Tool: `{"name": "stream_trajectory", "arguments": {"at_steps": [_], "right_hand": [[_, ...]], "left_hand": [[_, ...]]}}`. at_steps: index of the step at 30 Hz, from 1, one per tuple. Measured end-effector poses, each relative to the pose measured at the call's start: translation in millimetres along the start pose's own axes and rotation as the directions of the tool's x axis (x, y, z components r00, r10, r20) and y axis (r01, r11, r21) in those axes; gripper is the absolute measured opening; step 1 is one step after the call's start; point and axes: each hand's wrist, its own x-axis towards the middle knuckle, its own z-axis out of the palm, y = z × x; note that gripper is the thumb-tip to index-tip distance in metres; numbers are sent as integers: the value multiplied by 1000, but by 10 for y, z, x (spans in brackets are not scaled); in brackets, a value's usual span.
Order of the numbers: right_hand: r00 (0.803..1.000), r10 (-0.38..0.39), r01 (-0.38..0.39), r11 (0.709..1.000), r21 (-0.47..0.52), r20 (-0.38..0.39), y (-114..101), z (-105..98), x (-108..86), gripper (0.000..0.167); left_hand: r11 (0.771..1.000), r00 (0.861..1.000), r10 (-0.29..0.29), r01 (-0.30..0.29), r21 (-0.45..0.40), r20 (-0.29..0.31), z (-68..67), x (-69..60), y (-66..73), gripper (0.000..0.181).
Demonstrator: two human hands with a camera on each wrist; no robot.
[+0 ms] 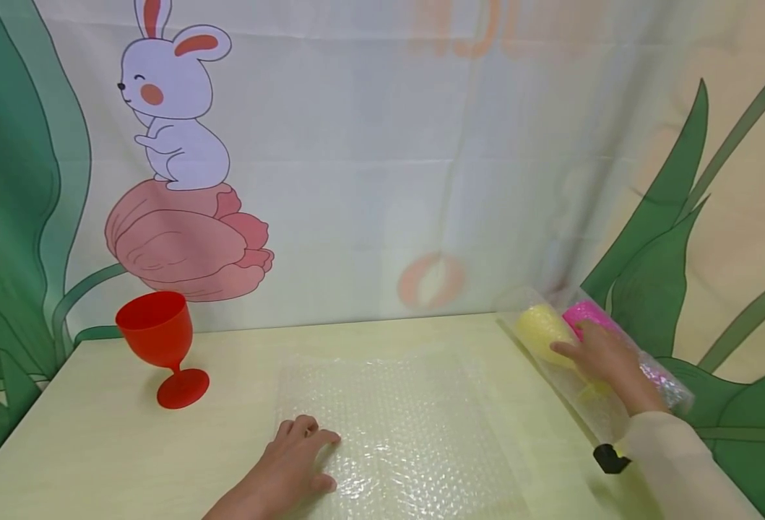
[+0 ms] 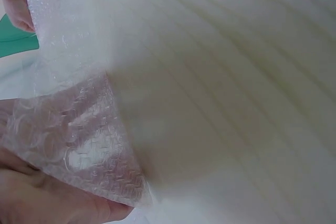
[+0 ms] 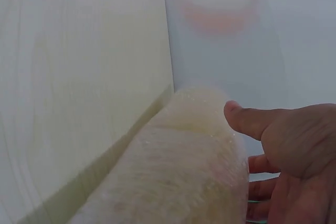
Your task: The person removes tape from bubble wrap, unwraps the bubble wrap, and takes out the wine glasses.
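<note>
My left hand (image 1: 291, 462) rests at the left edge of a clear bubble wrap sheet (image 1: 415, 426) spread on the table. Thumb and forefinger stand apart there; in the left wrist view a bubble wrap corner (image 2: 94, 145) partly covers the fingers. At the far right, my right hand (image 1: 610, 361) touches a yellow item wrapped in bubble wrap (image 1: 545, 332), thumb stretched out over it. Beside it lies a wrapped pink item (image 1: 586, 314), which the fingers partly hide. The right wrist view shows the wrapped roll (image 3: 184, 166) with thumb and fingers loosely alongside.
A red plastic goblet (image 1: 167, 339) stands upright on the left of the pale table (image 1: 63, 448). Near my right sleeve (image 1: 675, 455) is a small black piece (image 1: 610, 458). A printed cloth backdrop (image 1: 356, 180) with a rabbit and leaves rises behind the table.
</note>
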Motion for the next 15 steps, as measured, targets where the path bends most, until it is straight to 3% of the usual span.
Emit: {"name": "stream_trajectory", "arguments": {"at_steps": [9, 15], "right_hand": [[995, 59, -62, 998, 33, 84, -30, 82, 81, 82], [995, 54, -55, 998, 15, 79, -76, 105, 80, 84]], "left_hand": [[1000, 1000, -19, 19, -1, 24, -7, 17, -7, 50], [999, 999, -28, 29, -20, 43, -4, 36, -14, 49]]}}
